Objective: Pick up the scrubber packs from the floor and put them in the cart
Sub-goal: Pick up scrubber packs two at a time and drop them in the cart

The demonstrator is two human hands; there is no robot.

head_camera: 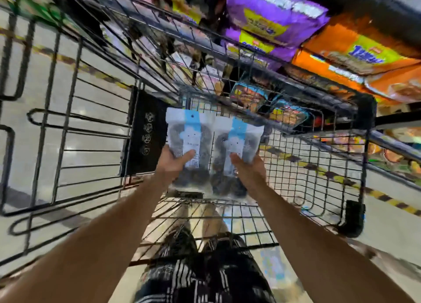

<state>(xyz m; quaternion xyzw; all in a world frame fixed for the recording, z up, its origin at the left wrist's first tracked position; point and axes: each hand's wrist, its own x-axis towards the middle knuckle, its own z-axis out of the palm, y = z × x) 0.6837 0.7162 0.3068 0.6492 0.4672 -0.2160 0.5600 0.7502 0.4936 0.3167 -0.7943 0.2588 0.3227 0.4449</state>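
Note:
I hold two scrubber packs side by side in front of me, over the black wire cart [319, 173]. Each pack is clear plastic with a white and light-blue label strip and dark round scrubbers inside. My left hand [174, 163] grips the left scrubber pack [190, 132] from below, thumb on its label. My right hand [247, 168] grips the right scrubber pack [239, 141] the same way. The packs touch along their inner edges and hang above the cart's basket floor. The picture is motion-blurred.
Store shelves at the top right hold purple bags [273, 13] and orange packs [364, 50]. Another black wire rack [68, 120] stands to the left. Small snack packs [250, 95] lie in the cart's upper part. A yellow-black stripe [330, 175] marks the tiled floor.

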